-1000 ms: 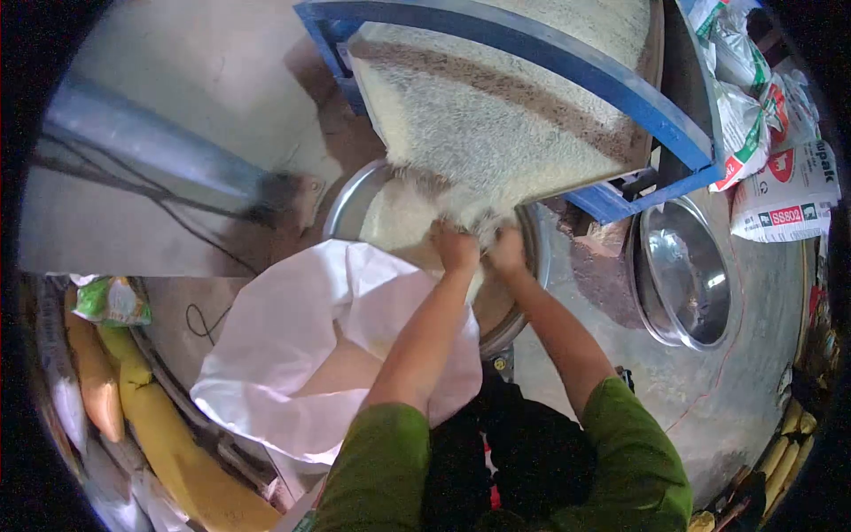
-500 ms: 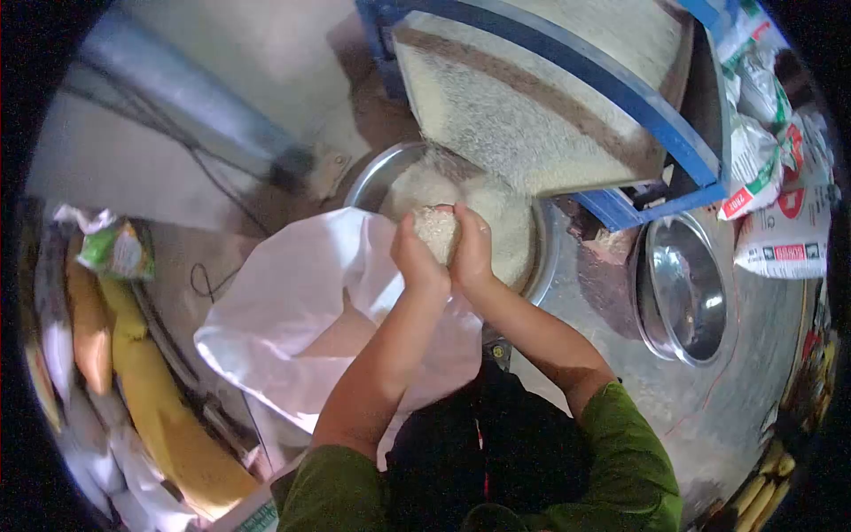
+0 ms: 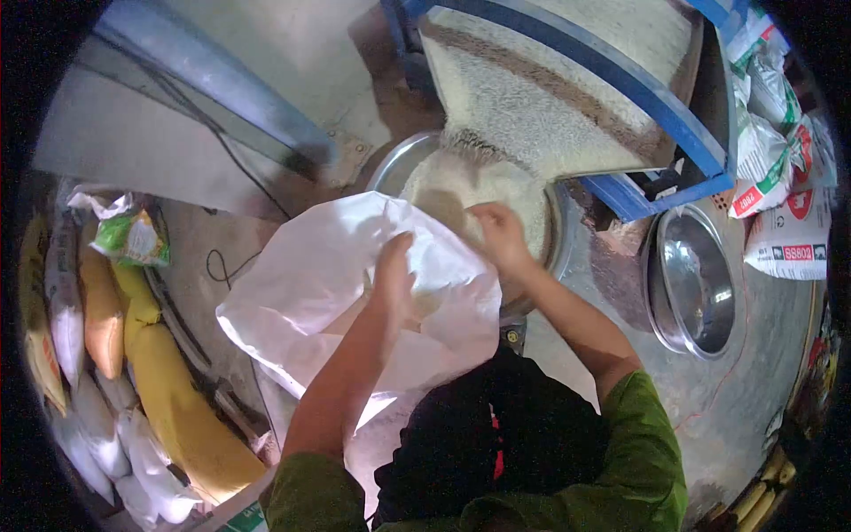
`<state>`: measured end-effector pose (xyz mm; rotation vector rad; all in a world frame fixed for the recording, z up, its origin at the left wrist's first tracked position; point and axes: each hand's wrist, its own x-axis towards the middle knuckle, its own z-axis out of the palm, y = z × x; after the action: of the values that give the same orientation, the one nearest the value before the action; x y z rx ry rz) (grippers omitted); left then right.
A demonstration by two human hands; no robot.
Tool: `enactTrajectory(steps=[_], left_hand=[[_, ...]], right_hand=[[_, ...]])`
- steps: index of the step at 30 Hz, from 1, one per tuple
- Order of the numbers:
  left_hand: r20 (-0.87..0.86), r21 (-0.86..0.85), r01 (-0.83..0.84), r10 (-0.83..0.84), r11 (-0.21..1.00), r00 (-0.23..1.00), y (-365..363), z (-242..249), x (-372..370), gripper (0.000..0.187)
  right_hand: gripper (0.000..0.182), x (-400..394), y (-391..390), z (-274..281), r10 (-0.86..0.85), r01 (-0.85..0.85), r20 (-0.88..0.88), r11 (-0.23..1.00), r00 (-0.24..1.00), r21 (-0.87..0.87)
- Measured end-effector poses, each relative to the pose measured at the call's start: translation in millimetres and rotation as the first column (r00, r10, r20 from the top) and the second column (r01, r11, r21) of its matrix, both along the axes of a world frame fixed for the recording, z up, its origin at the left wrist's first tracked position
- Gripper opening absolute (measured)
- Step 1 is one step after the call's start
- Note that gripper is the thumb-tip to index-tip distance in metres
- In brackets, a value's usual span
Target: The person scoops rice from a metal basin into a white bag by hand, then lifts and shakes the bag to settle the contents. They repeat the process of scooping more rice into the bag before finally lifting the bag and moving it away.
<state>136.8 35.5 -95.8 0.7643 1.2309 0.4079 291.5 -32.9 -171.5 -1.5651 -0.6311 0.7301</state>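
A white sack [image 3: 292, 266] lies with its mouth wide before me, some pale grain visible inside. My left hand [image 3: 393, 277] is over the mouth, seen edge-on with its fingers stretched out and partly blurred. Beyond the sack's far rim, a metal basin [image 3: 403, 158] holds a heap of pale, rice-like grain [image 3: 510, 191]. Over the near side of that heap is my right hand [image 3: 502, 235], its fingers extended leftward and apart from the left hand. No grain shows in the right hand; the left palm is hidden.
A blue-framed machine [image 3: 612, 71] has a grain-covered tray [image 3: 532, 106] sloping down to the basin. Stacked metal bowls [image 3: 700, 284] stand at right, near printed bags [image 3: 789, 235]. Full yellow sacks [image 3: 177, 408] line the left. A cable [image 3: 235, 160] crosses the floor.
My hands were cupped together around grain above the basin. They have parted: the left has moved back over the sack's mouth, the right has shifted right. The cupped grain no longer shows.
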Motion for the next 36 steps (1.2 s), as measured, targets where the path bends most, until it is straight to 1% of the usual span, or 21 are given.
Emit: enactTrajectory(steps=[2, 4, 6, 8, 9, 11, 13, 14, 16, 17, 20, 22, 24, 26, 28, 29, 30, 32, 33, 35, 36], left_hand=[[0.097, 0.115, 0.184, -0.195, 0.976, 0.976, -1, -20, 38, 0.043], [-0.093, 0.347, 0.397, -0.39, 0.85, 0.916, 5, -65, 87, 0.044], [-0.213, 0.453, 0.5, -0.456, 0.738, 0.864, 6, -126, 123, 0.045], [-0.621, 0.69, 0.599, -0.092, 0.406, 0.778, 1, -179, 145, 0.048], [-0.742, 0.627, 0.703, -0.016, 0.336, 0.67, -2, -196, 146, 0.05], [-0.705, 0.622, 0.652, -0.054, 0.434, 0.707, -13, -193, 147, 0.048], [-0.597, 0.571, 0.566, -0.172, 0.595, 0.784, -14, -165, 141, 0.042], [-0.599, 0.574, 0.563, -0.164, 0.595, 0.784, -12, -159, 139, 0.042], [-0.244, 0.491, 0.074, 0.056, 0.868, 0.968, -13, -148, 132, 0.041], [-0.153, 0.358, -0.078, 0.141, 0.93, 0.978, -18, -106, 132, 0.041], [0.007, 0.16, -0.354, 0.358, 0.921, 0.934, -4, -142, 123, 0.042], [0.195, 0.137, -0.394, 0.365, 0.909, 0.91, 0, -102, 111, 0.041], [0.371, 0.052, -0.452, 0.403, 0.891, 0.837, -6, -47, 87, 0.04], [0.348, 0.123, -0.469, 0.404, 0.875, 0.846, -8, -40, 47, 0.038], [0.357, 0.258, -0.269, 0.167, 0.928, 0.919, -17, -48, -5, 0.036], [0.365, 0.195, -0.302, 0.216, 0.933, 0.906, -27, -24, -21, 0.036], [0.368, 0.13, -0.326, 0.26, 0.936, 0.893, -36, -1, -35, 0.035], [0.246, -0.082, -0.367, 0.375, 0.927, 0.894, -24, -8, -67, 0.038], [0.239, -0.08, -0.355, 0.364, 0.931, 0.9, -20, 3, -69, 0.038], [-0.058, -0.185, -0.386, 0.382, 0.904, 0.922, -11, 29, -62, 0.042], [-0.062, -0.188, -0.375, 0.37, 0.908, 0.927, -7, 27, -55, 0.042]], right_hand=[[0.019, 40, -7, -14, -0.086, 0.086, 0.005, 0.996, 0.996, -0.007], [0.021, 71, -16, -48, -0.115, 0.198, 0.518, 0.974, 0.848, -0.108], [0.022, 82, -19, -74, -0.15, 0.239, 0.504, 0.964, 0.851, -0.115], [0.024, 85, -22, -117, -0.176, 0.271, 0.486, 0.954, 0.856, -0.131], [0.025, 83, -17, -146, -0.182, 0.236, 0.379, 0.967, 0.907, -0.1], [0.026, 59, -16, -150, -0.167, 0.195, 0.252, 0.977, 0.953, -0.089], [0.03, 34, -7, -98, -0.178, 0.157, -0.241, 0.982, 0.954, -0.103], [0.03, 27, 1, -99, -0.171, 0.152, -0.244, 0.984, 0.955, -0.097], [0.026, 13, 15, -103, -0.458, 0.459, -0.62, 0.872, 0.637, -0.172], [0.029, 11, 17, -63, -0.299, 0.44, -0.749, 0.898, 0.591, -0.012], [0.028, 5, 24, -35, -0.34, 0.43, -0.559, 0.902, 0.756, 0.033], [0.025, -4, 28, 10, -0.321, 0.418, -0.596, 0.908, 0.736, 0.027], [0.019, -22, 31, 43, -0.055, 0.334, -0.706, 0.905, 0.706, 0.263], [0.019, -49, 32, 56, -0.016, 0.206, -0.601, 0.946, 0.799, 0.249], [0.02, -78, 24, 63, 0.166, -0.123, -0.466, 0.985, 0.869, 0.121], [0.021, -89, 18, 62, 0.31, -0.336, -0.46, 0.941, 0.832, 0.025], [0.021, -97, 11, 57, 0.31, -0.332, -0.456, 0.943, 0.834, 0.034], [0.017, -108, 0, 40, 0.57, -0.589, 0.182, 0.805, 0.801, 0.072], [0.017, -103, -2, 35, 0.559, -0.577, 0.176, 0.813, 0.81, 0.076], [0.015, -68, -8, 24, 0.397, -0.452, 0.333, 0.886, 0.855, 0.105], [0.016, -41, -5, 10, 0.412, -0.433, 0.153, 0.89, 0.898, 0.142]])
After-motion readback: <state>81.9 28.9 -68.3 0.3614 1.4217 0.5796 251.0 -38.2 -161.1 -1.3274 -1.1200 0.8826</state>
